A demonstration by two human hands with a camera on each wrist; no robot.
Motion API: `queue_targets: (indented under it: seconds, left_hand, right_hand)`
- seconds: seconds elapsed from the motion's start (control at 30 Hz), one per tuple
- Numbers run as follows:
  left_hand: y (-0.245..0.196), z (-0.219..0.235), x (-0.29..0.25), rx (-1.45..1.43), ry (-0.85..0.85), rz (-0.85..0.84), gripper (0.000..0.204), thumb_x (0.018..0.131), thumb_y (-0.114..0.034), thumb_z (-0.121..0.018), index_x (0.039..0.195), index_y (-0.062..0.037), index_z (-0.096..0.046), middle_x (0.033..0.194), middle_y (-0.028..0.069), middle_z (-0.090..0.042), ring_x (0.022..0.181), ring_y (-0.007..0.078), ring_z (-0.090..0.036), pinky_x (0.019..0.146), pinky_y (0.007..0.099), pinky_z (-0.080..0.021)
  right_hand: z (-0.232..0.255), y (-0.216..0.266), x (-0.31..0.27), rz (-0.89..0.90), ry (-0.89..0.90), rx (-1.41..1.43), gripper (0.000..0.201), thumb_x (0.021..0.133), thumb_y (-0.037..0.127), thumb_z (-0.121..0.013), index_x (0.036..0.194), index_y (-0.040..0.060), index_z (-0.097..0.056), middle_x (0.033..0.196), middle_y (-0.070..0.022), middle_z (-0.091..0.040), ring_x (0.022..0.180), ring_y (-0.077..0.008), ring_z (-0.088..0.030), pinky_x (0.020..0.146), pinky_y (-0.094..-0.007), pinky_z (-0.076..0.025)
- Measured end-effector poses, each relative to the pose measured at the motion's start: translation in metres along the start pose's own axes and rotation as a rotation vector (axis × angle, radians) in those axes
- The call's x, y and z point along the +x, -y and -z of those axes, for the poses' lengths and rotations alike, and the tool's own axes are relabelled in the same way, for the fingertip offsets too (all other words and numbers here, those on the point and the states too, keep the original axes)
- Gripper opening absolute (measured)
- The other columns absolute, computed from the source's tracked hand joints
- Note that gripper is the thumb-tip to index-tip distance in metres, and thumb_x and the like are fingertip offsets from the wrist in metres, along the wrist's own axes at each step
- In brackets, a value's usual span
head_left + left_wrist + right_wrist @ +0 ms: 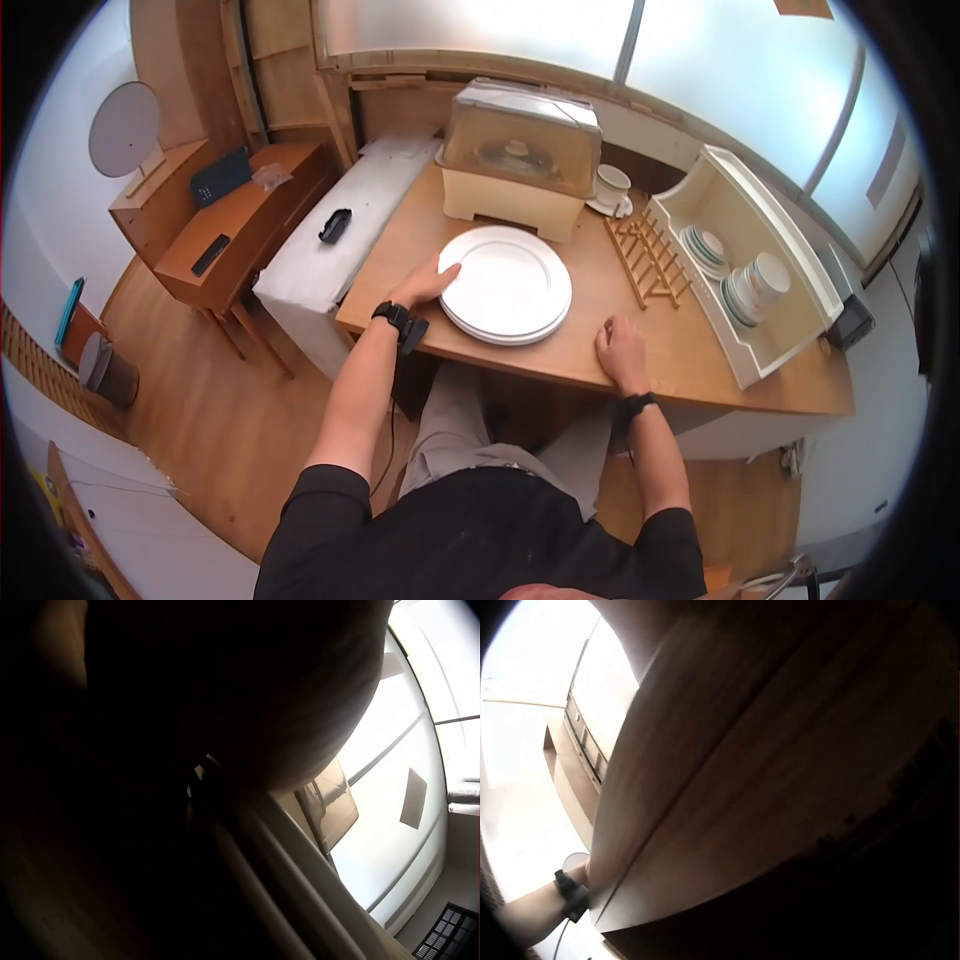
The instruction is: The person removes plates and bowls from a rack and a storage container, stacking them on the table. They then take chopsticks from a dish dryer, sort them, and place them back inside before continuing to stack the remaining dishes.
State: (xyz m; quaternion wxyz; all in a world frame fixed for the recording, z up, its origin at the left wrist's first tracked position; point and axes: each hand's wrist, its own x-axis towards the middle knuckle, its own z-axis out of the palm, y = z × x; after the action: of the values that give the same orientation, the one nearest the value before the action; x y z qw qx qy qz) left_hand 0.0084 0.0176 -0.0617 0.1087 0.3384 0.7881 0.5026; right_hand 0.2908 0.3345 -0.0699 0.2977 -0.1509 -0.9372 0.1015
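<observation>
In the head view, a stack of white plates [506, 283] lies near the front edge of the wooden table. My left hand [425, 284] grips the stack at its left rim, one digit over the top plate; the other fingers are mostly hidden. Seen from the left wrist, the plates' edges [289, 874] run down from the dark, shadowed hand [300, 697]. To the right of the plates, my right hand [622, 352] rests on the table's front edge, fingers loosely curled, holding nothing. The right wrist view is mostly filled by the table edge [705, 787].
Behind the plates stands a cream dish box with a clear lid [520, 150]. A cup [611, 181] on a saucer is beside it. To the right are a wooden peg rack [648, 262] and a cream tray-like shelf [775, 215] holding small plates [704, 247] and stacked cups [754, 287].
</observation>
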Motion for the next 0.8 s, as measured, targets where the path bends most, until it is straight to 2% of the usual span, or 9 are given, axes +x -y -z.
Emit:
queue_targets:
  seconds: [0.03,0.1,0.13,0.17,0.23,0.33,0.57,0.63,0.8]
  left_hand:
    - [0.010,-0.005,0.005,0.002,0.005,-0.008,0.049,0.099,-0.031,-0.056,0.131,0.0067,-0.053,0.124,0.0233,-0.064,0.115,0.0305,-0.061,0.100,0.0392,-0.046]
    - [0.036,-0.009,0.017,0.010,0.014,0.121,0.049,0.099,-0.030,-0.056,0.131,0.0068,-0.052,0.124,0.0227,-0.064,0.116,0.0299,-0.060,0.100,0.0386,-0.046]
    - [-0.015,-0.004,-0.004,0.010,0.011,0.150,0.050,0.100,-0.030,-0.054,0.131,0.0081,-0.051,0.124,0.0227,-0.064,0.115,0.0289,-0.061,0.099,0.0383,-0.046]
    - [0.018,-0.007,0.010,-0.039,0.015,0.075,0.048,0.100,-0.028,-0.053,0.131,0.0085,-0.051,0.123,0.0229,-0.064,0.113,0.0280,-0.061,0.098,0.0374,-0.047]
    - [-0.015,0.001,0.002,0.047,0.090,0.181,0.056,0.102,-0.033,-0.051,0.140,0.0076,-0.043,0.128,0.0194,-0.061,0.114,0.0241,-0.058,0.100,0.0349,-0.045]
    - [-0.037,0.002,0.000,0.074,0.118,0.201,0.054,0.102,-0.031,-0.051,0.139,0.0078,-0.042,0.129,0.0186,-0.060,0.116,0.0230,-0.057,0.101,0.0342,-0.044]
    - [0.011,-0.002,0.008,-0.185,0.164,0.208,0.052,0.104,-0.031,-0.050,0.140,0.0061,-0.042,0.129,0.0120,-0.059,0.116,0.0188,-0.054,0.103,0.0314,-0.042]
    - [0.014,0.004,0.012,-0.031,0.170,0.208,0.050,0.104,-0.028,-0.049,0.141,0.0058,-0.042,0.132,0.0127,-0.058,0.118,0.0187,-0.054,0.104,0.0315,-0.042]
    - [0.004,0.003,0.010,-0.068,0.165,0.218,0.044,0.106,-0.022,-0.045,0.139,0.0057,-0.043,0.133,0.0138,-0.056,0.119,0.0191,-0.053,0.104,0.0325,-0.041]
  right_hand:
    - [0.000,0.000,0.000,0.025,-0.005,-0.006,0.012,0.085,0.016,-0.063,0.089,0.0051,-0.058,0.083,-0.0171,-0.062,0.082,-0.0385,-0.060,0.074,-0.0494,-0.047]
    - [0.001,-0.002,-0.001,0.060,-0.021,-0.028,0.013,0.085,0.016,-0.063,0.089,0.0052,-0.058,0.083,-0.0169,-0.062,0.082,-0.0382,-0.060,0.074,-0.0489,-0.047]
    - [0.002,-0.004,-0.002,0.044,-0.014,-0.019,0.013,0.085,0.016,-0.062,0.089,0.0051,-0.058,0.083,-0.0168,-0.062,0.082,-0.0379,-0.060,0.074,-0.0487,-0.047]
    - [0.003,-0.003,0.000,0.032,-0.010,-0.007,0.013,0.085,0.016,-0.062,0.089,0.0051,-0.058,0.084,-0.0166,-0.062,0.082,-0.0377,-0.060,0.074,-0.0486,-0.047]
    - [0.003,-0.003,-0.001,0.017,-0.005,0.008,0.013,0.086,0.016,-0.062,0.089,0.0048,-0.058,0.084,-0.0165,-0.062,0.081,-0.0375,-0.060,0.073,-0.0481,-0.047]
    - [0.005,-0.002,0.006,0.008,0.007,0.017,0.013,0.086,0.017,-0.062,0.088,0.0045,-0.057,0.083,-0.0167,-0.063,0.081,-0.0377,-0.060,0.073,-0.0477,-0.048]
    - [0.008,-0.009,0.006,-0.045,0.061,0.106,0.014,0.083,0.017,-0.060,0.086,0.0038,-0.057,0.084,-0.0181,-0.062,0.083,-0.0371,-0.060,0.076,-0.0477,-0.048]
    - [0.014,-0.008,0.008,0.006,0.041,0.034,0.014,0.082,0.016,-0.060,0.085,0.0031,-0.056,0.084,-0.0180,-0.062,0.084,-0.0363,-0.061,0.076,-0.0474,-0.048]
    - [0.014,-0.009,0.007,0.014,0.001,0.072,0.017,0.085,0.018,-0.061,0.086,0.0025,-0.054,0.083,-0.0173,-0.060,0.084,-0.0359,-0.060,0.077,-0.0464,-0.047]
